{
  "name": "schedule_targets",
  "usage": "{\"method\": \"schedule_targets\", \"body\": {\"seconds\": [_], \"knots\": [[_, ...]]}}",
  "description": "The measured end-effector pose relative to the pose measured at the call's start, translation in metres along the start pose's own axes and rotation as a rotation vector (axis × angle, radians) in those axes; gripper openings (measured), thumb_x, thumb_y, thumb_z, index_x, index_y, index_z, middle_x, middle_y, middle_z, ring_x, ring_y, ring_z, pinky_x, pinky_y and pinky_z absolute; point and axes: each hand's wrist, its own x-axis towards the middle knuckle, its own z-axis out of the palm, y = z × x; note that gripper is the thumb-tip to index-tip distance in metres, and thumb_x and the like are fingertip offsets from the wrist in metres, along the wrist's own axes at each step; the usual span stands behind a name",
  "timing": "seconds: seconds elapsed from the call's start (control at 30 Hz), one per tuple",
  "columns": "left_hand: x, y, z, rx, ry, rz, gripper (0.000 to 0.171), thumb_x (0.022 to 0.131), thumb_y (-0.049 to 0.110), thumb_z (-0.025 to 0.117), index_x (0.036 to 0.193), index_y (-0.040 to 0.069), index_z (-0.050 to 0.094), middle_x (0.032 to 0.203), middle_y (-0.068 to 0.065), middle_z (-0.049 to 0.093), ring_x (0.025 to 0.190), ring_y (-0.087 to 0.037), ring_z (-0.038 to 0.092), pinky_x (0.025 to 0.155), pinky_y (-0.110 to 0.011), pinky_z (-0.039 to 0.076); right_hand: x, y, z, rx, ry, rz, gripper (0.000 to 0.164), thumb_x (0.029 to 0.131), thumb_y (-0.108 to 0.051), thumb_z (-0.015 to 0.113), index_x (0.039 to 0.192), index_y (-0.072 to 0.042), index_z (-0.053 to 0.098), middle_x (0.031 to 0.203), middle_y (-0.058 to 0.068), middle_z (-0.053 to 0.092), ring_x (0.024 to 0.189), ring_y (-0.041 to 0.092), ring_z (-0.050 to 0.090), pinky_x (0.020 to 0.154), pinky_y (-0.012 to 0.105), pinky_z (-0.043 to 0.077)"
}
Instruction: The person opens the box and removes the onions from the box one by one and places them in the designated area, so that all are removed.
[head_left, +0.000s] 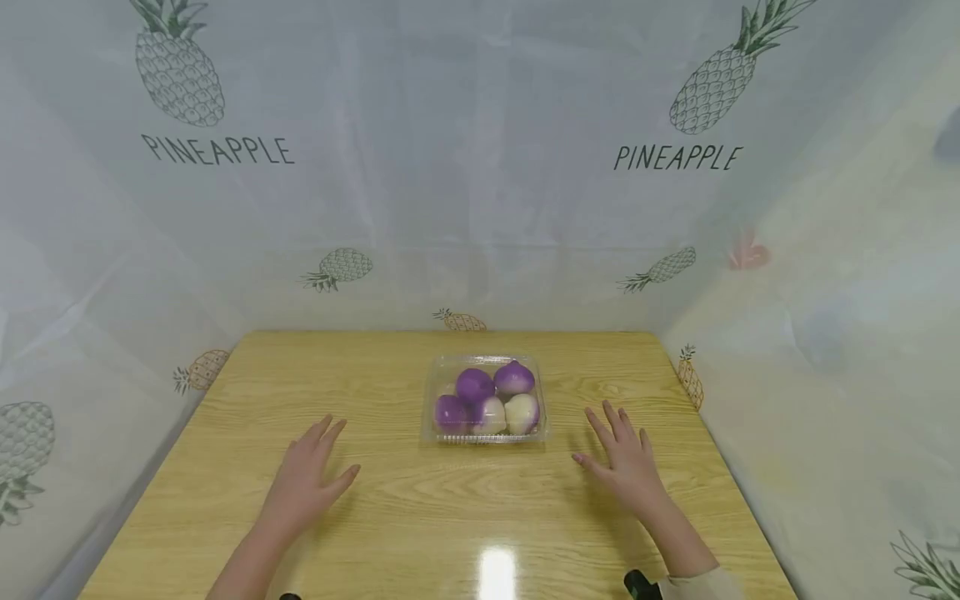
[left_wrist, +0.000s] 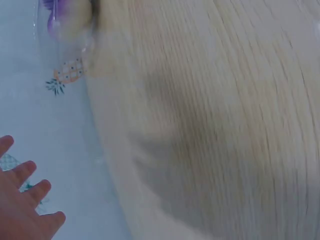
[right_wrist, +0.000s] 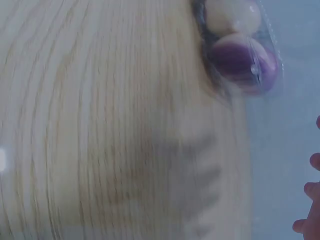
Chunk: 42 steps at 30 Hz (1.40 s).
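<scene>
Toward the far side of the wood-grain table [head_left: 390,508], midway between its sides, here sits your clear plastic clamshell box [head_left: 491,439], flat on its base, its lid apparently down, with at least five purple-and-cream turnips [head_left: 476,387], by their look, packed inside. And your hands? Either side of it, both a little nearer to you! Your left hand [head_left: 306,471], palm down, has its thumb well out from the fingers, and the left wrist view shows the fingertips parted too. Your right hand [head_left: 626,467] matches it, fingers fanned, thumb pointing in at the box. Nothing in either grasp, and neither hand touches the plastic. Shadows on the wood suggest both hover just above it.

Now for the reach: your right thumb is nearer to the box than your left, so the left looks to have more ground to cover. Bring them in evenly, I'd say, so one side isn't nudged before the other. Low and level on the side walls looks the best contact; that thin plastic probably flexes, so go light, fingers spread along the wall. Mind the rim: a catch there could pop the lid. And keep any lift flat, because those round turnips would likely roll on a tilt.
</scene>
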Motion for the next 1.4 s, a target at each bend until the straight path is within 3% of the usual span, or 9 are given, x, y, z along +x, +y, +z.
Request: {"method": "schedule_targets", "body": {"seconds": [0.37, 0.57, 0.8, 0.97, 1.1, 1.23, 1.4], "knots": [[0.001, 0.019, 0.030, -0.124, -0.014, -0.035, 0.071, 0.093, 0.032, 0.067, 0.148, 0.002, 0.033, 0.152, -0.023, 0.029, 0.135, -0.048, 0.028, 0.101, -0.074, 0.030, 0.001, -0.025, 0.025, 0.110, 0.039, -0.054, 0.078, 0.089, -0.045, 0.069, 0.150, -0.008, 0.037, 0.155, 0.021, 0.026, 0.139, 0.046, 0.022, 0.108, 0.073, 0.012], [0.004, 0.026, 0.043, -0.221, -0.012, -0.067, 0.070, 0.095, 0.034, 0.064, 0.149, 0.003, 0.031, 0.151, -0.023, 0.031, 0.135, -0.047, 0.029, 0.105, -0.071, 0.027, 0.007, -0.036, 0.038, 0.145, 0.133, -0.121, 0.075, 0.083, -0.042, 0.074, 0.143, -0.005, 0.046, 0.149, 0.023, 0.036, 0.133, 0.046, 0.032, 0.105, 0.071, 0.021], [0.011, 0.037, 0.058, -0.371, -0.034, -0.154, 0.073, 0.094, 0.036, 0.066, 0.150, 0.005, 0.030, 0.151, -0.021, 0.032, 0.137, -0.044, 0.028, 0.109, -0.067, 0.026, 0.014, -0.050, 0.052, 0.207, 0.228, -0.183, 0.073, 0.076, -0.037, 0.080, 0.134, -0.001, 0.054, 0.143, 0.021, 0.043, 0.128, 0.045, 0.037, 0.102, 0.072, 0.025], [0.016, 0.046, 0.065, -0.465, -0.052, -0.214, 0.078, 0.088, 0.031, 0.074, 0.150, 0.007, 0.033, 0.149, -0.019, 0.036, 0.134, -0.041, 0.035, 0.108, -0.065, 0.031, 0.017, -0.061, 0.062, 0.241, 0.330, -0.272, 0.072, 0.071, -0.040, 0.082, 0.126, 0.001, 0.059, 0.132, 0.023, 0.052, 0.119, 0.043, 0.046, 0.096, 0.070, 0.033], [0.021, 0.051, 0.071, -0.543, -0.066, -0.250, 0.073, 0.086, 0.025, 0.077, 0.146, 0.007, 0.041, 0.145, -0.016, 0.043, 0.130, -0.040, 0.040, 0.107, -0.061, 0.035, 0.017, -0.068, 0.070, 0.244, 0.387, -0.347, 0.070, 0.070, -0.044, 0.082, 0.120, 0.001, 0.062, 0.127, 0.022, 0.055, 0.115, 0.042, 0.049, 0.093, 0.069, 0.036], [0.027, 0.053, 0.077, -0.626, -0.064, -0.289, 0.063, 0.085, 0.019, 0.078, 0.141, 0.007, 0.049, 0.139, -0.012, 0.050, 0.127, -0.038, 0.045, 0.107, -0.057, 0.037, 0.018, -0.076, 0.076, 0.258, 0.391, -0.369, 0.068, 0.069, -0.041, 0.084, 0.119, 0.000, 0.062, 0.127, 0.018, 0.055, 0.116, 0.040, 0.048, 0.095, 0.066, 0.036], [0.033, 0.053, 0.084, -0.682, -0.064, -0.320, 0.061, 0.087, 0.015, 0.076, 0.140, 0.006, 0.048, 0.132, -0.011, 0.057, 0.122, -0.037, 0.050, 0.105, -0.058, 0.039, 0.021, -0.087, 0.083, 0.251, 0.364, -0.386, 0.067, 0.069, -0.040, 0.085, 0.122, -0.007, 0.061, 0.126, 0.015, 0.054, 0.116, 0.035, 0.048, 0.094, 0.060, 0.038]]}}
